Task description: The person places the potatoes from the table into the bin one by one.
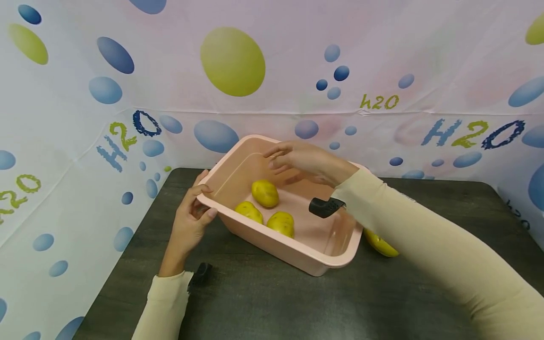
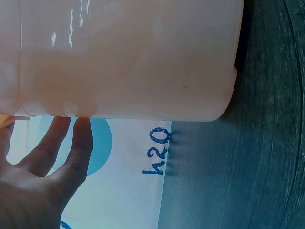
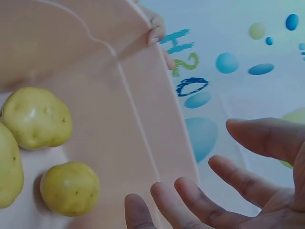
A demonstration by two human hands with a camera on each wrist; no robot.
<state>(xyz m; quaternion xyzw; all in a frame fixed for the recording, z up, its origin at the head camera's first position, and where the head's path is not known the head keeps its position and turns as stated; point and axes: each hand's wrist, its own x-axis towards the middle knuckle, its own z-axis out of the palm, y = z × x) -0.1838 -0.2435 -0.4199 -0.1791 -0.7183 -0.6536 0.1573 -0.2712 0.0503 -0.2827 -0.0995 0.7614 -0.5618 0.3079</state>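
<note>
A pink plastic tub (image 1: 276, 243) stands on the dark table with three yellow potatoes inside. One potato (image 1: 265, 193) lies toward the back, a second potato (image 1: 249, 212) by the near left wall, and a third potato (image 1: 281, 224) beside it. My left hand (image 1: 191, 222) grips the tub's left rim, thumb on the near side and fingers over the edge. Over the tub's far side hovers my right hand (image 1: 303, 163), fingers spread and holding nothing. In the right wrist view, that hand (image 3: 267, 200) is apart from the potatoes.
Right of the tub, a yellow potato-like object (image 1: 381, 244) lies on the dark wooden table (image 1: 255, 302), partly hidden by my right forearm. A white sheet (image 1: 289, 47) with coloured ovals and H2O lettering hangs behind the table and along its left side.
</note>
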